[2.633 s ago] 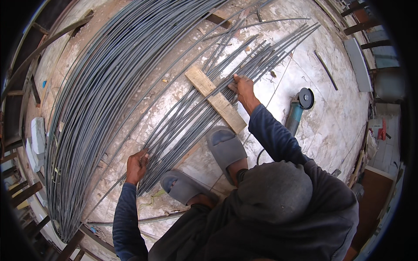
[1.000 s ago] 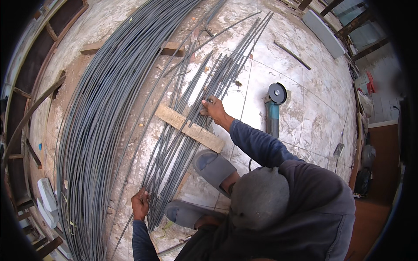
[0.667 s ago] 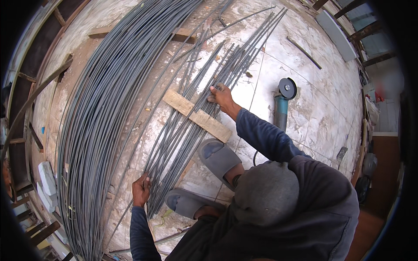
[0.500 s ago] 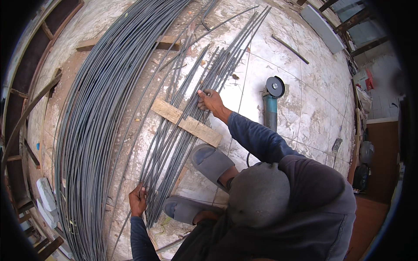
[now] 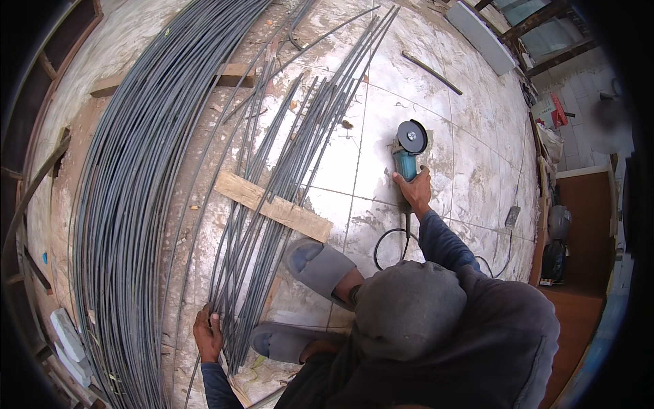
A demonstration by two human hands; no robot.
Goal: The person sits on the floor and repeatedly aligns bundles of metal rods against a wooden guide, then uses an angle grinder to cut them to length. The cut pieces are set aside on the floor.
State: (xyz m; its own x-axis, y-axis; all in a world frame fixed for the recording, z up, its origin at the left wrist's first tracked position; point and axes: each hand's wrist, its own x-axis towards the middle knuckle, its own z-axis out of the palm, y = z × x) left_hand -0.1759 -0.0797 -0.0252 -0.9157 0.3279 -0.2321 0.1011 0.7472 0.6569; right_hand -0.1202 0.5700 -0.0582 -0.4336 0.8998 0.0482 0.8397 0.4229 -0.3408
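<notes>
Grinder (image 5: 405, 165) in blue and black sits to the right of the board (image 5: 294, 215), its round dark disc (image 5: 412, 136) facing up and pointing away from the person. The right hand (image 5: 415, 189) is clamped on its body, thumb on one side and fingers on the other; whether the tool is lifted off the floor (image 5: 470, 180) cannot be told. A black cord (image 5: 376, 253) runs from its rear end and loops to the right of the board.

Short rods (image 5: 291, 163) of grey metal pass crosswise to the board and stick out past both its long edges. At their lower ends, on the person's side of the board, the left hand (image 5: 208, 334) is against the rods, thumb raised; whether its fingers close around any of them cannot be told.

Long rods (image 5: 133, 184) lie in a thick bundle to the left of the board. Grey slippers (image 5: 325, 267) are on the person's feet, one just beside the board's right end. Well beyond the board, to the right, lies a loose bar (image 5: 432, 73).
</notes>
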